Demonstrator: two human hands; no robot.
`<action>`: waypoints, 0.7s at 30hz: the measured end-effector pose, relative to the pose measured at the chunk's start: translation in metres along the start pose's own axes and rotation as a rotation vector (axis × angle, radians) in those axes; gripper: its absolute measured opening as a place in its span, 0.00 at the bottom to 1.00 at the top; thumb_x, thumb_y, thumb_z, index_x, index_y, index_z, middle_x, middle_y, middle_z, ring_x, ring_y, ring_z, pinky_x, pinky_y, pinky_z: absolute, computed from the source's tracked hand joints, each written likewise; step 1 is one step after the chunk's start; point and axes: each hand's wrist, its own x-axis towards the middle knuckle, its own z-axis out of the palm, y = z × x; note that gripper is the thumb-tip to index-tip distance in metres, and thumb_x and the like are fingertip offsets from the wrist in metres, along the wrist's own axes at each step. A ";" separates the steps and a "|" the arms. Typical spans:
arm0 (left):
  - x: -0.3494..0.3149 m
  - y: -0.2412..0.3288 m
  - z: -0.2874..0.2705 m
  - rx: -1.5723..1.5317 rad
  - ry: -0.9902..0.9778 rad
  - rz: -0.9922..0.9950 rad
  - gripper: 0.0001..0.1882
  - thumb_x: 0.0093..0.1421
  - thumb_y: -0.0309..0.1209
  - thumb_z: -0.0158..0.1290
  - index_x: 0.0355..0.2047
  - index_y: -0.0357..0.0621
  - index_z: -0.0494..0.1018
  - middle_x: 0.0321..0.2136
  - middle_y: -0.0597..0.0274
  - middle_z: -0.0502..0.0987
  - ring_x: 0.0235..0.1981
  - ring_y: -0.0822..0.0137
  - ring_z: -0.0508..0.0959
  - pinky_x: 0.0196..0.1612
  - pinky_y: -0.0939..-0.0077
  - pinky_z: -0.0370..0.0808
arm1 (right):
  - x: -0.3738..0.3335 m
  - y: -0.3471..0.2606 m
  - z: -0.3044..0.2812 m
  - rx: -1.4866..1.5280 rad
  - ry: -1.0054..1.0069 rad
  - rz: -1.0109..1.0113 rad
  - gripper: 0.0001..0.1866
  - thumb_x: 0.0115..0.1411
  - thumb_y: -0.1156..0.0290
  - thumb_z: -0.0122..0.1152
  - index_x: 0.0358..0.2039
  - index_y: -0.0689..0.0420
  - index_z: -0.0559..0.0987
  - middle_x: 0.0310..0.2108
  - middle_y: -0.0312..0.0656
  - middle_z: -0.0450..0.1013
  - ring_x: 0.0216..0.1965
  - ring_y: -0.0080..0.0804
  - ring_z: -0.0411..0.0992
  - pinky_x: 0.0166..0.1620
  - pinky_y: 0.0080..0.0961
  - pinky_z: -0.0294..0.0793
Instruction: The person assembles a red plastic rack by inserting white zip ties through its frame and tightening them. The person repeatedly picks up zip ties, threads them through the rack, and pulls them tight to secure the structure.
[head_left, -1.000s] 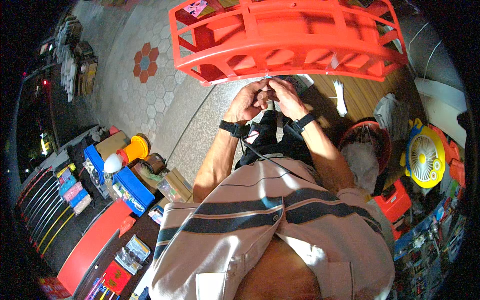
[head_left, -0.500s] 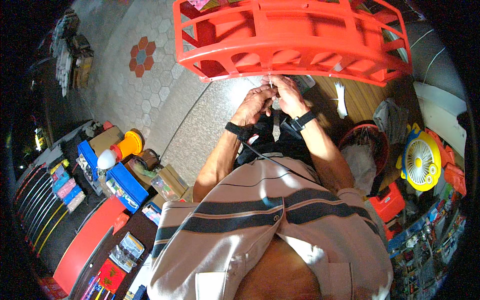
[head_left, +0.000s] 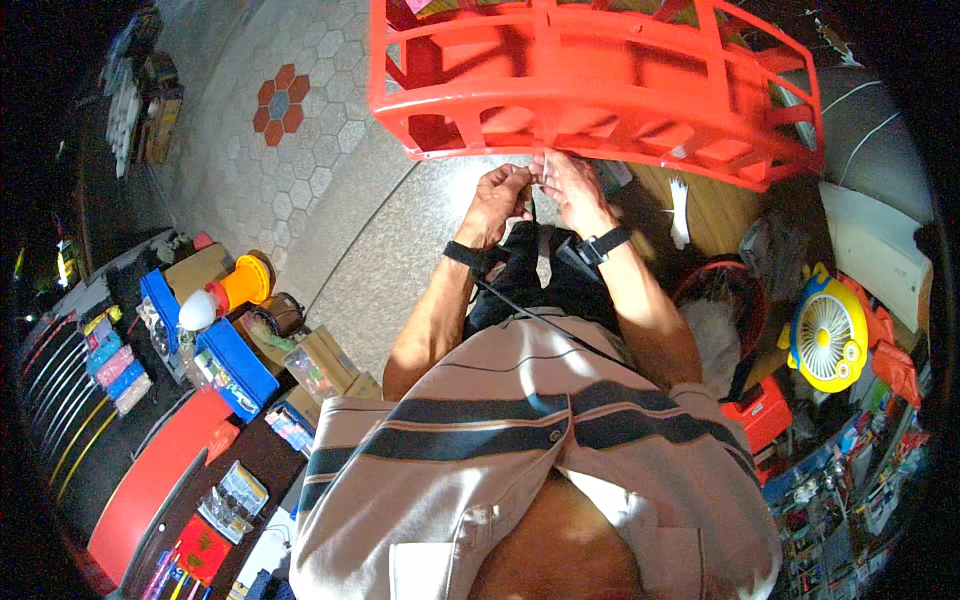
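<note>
Both my hands work close together just under the near edge of a red plastic rack [head_left: 620, 115] with rounded openings. My left hand [head_left: 492, 205] is closed, thumb and fingertips pinched; what they hold is too small to make out. Beside it, my right hand [head_left: 572, 192] has its fingers bent around a thin white cable tie [head_left: 545, 165] at the rack's lower rim. A short dark strip hangs down between the hands, and I cannot tell what it belongs to. To the right, a bundle of white cable ties [head_left: 679, 215] lies on the wooden tabletop [head_left: 715, 215].
A red basket [head_left: 757, 315] with clear plastic bags stands right of my arm, near a yellow-and-blue fan [head_left: 829, 330]. Blue bins [head_left: 236, 370], cardboard boxes [head_left: 318, 362] and an orange lamp-like object [head_left: 246, 283] crowd the left. Tiled floor [head_left: 320, 130] stretches beyond.
My hands have drawn slightly apart, the left one moving a little left. The view has shifted, and the rack appears a bit farther right.
</note>
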 end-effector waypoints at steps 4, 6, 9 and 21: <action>-0.007 0.000 0.005 -0.059 -0.002 0.000 0.13 0.65 0.38 0.51 0.28 0.43 0.73 0.19 0.69 0.70 0.16 0.76 0.68 0.21 0.79 0.72 | -0.013 -0.013 -0.010 -0.321 0.053 -0.256 0.17 0.64 0.59 0.55 0.43 0.61 0.78 0.33 0.38 0.79 0.31 0.23 0.74 0.35 0.22 0.73; -0.013 0.002 0.011 -0.108 -0.032 -0.032 0.15 0.67 0.41 0.49 0.29 0.45 0.72 0.18 0.70 0.69 0.14 0.77 0.65 0.21 0.79 0.72 | -0.021 -0.022 -0.019 -0.666 0.083 -0.414 0.16 0.64 0.63 0.55 0.47 0.61 0.76 0.27 0.39 0.78 0.22 0.24 0.72 0.26 0.24 0.72; -0.017 0.009 0.016 -0.309 -0.099 -0.129 0.15 0.68 0.41 0.47 0.30 0.45 0.73 0.18 0.71 0.69 0.13 0.77 0.64 0.20 0.79 0.71 | -0.021 -0.028 -0.019 -0.816 0.096 -0.446 0.17 0.62 0.63 0.57 0.48 0.58 0.74 0.24 0.41 0.78 0.17 0.27 0.72 0.23 0.29 0.71; -0.012 0.013 0.014 0.092 0.018 0.077 0.08 0.64 0.33 0.51 0.33 0.41 0.75 0.21 0.68 0.71 0.20 0.76 0.70 0.22 0.80 0.72 | 0.006 -0.024 -0.011 -1.122 0.091 -0.553 0.11 0.58 0.63 0.61 0.34 0.57 0.77 0.22 0.45 0.77 0.28 0.49 0.78 0.29 0.41 0.74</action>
